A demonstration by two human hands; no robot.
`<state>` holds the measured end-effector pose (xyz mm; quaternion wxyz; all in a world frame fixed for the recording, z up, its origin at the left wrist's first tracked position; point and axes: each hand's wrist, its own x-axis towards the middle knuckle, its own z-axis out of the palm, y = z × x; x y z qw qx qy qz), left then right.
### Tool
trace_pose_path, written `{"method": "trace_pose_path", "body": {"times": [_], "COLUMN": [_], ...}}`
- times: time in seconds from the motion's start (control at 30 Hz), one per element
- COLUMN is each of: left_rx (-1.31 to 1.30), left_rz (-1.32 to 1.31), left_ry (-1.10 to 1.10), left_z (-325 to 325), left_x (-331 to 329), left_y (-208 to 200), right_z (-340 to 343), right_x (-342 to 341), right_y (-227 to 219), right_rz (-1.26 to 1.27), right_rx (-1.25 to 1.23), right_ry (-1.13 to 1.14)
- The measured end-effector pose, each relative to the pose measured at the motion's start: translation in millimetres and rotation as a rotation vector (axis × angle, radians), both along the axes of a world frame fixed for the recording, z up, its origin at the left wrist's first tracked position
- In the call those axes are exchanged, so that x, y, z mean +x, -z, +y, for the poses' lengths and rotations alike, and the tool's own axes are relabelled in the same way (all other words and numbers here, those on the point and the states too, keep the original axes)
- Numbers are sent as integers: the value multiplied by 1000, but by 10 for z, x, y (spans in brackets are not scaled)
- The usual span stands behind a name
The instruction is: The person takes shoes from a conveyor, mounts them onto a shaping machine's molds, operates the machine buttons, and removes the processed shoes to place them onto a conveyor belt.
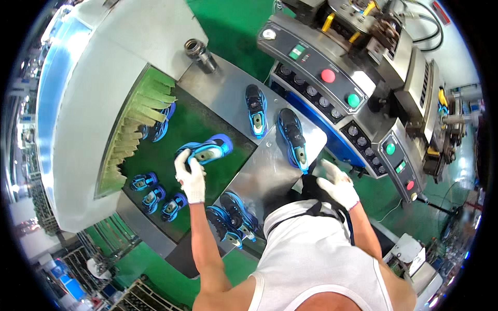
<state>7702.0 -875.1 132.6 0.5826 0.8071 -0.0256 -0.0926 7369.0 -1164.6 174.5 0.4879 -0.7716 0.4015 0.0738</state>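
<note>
Over the green belt (189, 124), the left hand (191, 179) pinches a blue shoe (210, 151); the right hand (338, 185), fingers spread, is near the table (264, 160).

Green flooring (225, 26) is stretching around me through this crowded workshop, catching pale glare off to the right, while a curved white machine housing (119, 78) is rising on the left, a steel table (259, 176) is gleaming beside it, and metal racks (111, 236) are standing on the near left.
</note>
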Motion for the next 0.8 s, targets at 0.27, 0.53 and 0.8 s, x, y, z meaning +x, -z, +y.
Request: {"method": "trace_pose_path", "body": {"times": [0.27,0.53,0.8], "left_rx": [167,134,354], "left_rz": [-545,-250,-643], "left_ry": [606,882,1288], "left_z": [-1516,-2812,-3441], "left_x": [-1156,-1740,-1869], "left_y": [-849,-1211,-1350], "right_z": [-365,-1328,-1666], "right_x": [1001,444,-64], "right_y": [-177,-395,-745], "right_rz": [-562,-345,-200], "right_rx": [-247,216,554], "right_ry": [-544,-460,-170]}}
